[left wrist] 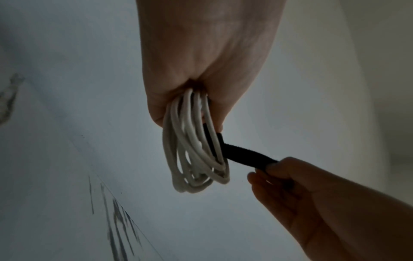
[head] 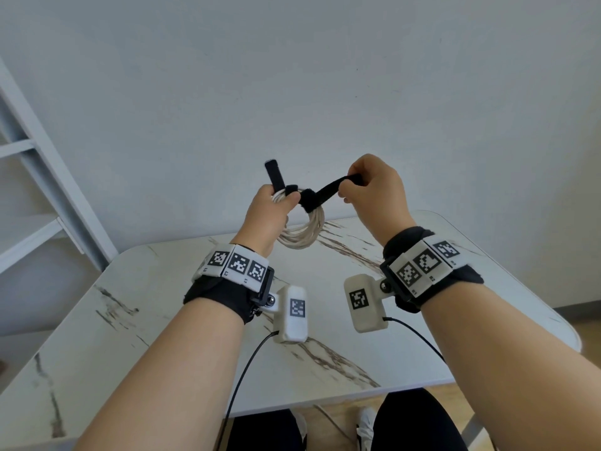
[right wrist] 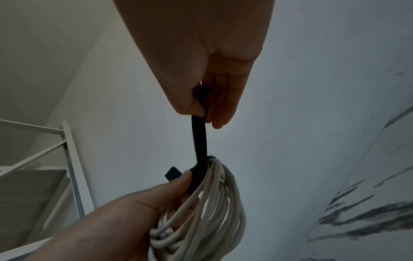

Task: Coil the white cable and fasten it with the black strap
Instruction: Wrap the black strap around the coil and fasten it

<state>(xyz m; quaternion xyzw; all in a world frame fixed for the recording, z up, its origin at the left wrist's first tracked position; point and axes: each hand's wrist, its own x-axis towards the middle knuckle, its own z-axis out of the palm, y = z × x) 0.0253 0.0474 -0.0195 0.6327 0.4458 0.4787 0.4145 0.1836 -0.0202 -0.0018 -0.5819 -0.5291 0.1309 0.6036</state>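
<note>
— Head view: where is the coil?

— My left hand (head: 271,211) grips the white cable (head: 305,231) above the tabletop (head: 169,307).

— Left wrist view?

— My right hand (left wrist: 312,199) sits at four o'clock.

— Right wrist view?

— My fingers (right wrist: 194,104) pinch the black strap (right wrist: 198,139), wrapped round the coil.

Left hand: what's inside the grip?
The left hand grips the top of the white cable coil, with the black strap pinned under its thumb. The strap's path inside the fist is hidden.
</note>
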